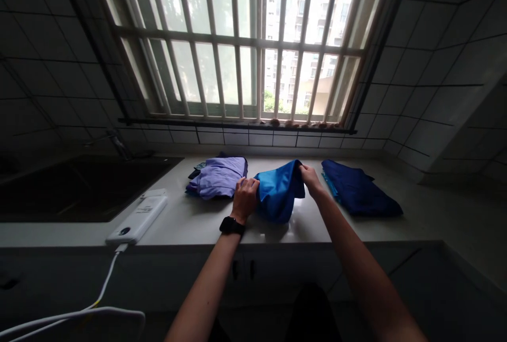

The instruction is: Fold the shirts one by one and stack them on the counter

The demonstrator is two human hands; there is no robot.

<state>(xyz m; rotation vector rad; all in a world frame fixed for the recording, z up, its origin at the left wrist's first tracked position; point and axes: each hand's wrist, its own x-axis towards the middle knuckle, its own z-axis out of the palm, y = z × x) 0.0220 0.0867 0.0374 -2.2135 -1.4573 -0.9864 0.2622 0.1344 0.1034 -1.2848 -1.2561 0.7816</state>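
Bright blue garment (pixel 277 191), bunched and creased, left hand (pixel 245 199) gripping its edge, right hand (pixel 311 179) pinching its top corner

Home kitchen, as I observed it remotely. A dark sink (pixel 79 189) was set into a pale counter (pixel 447 215), with cabinet doors (pixel 277 278) below. Square tiles (pixel 428 88) covered the walls, and a barred window (pixel 237 41) faced an apartment block (pixel 293 25).

Blue garment (pixel 279 191) edge hidden behind left hand (pixel 245 199); right forearm (pixel 368 278) cut off at bottom; sink basin (pixel 79 189) too dark.
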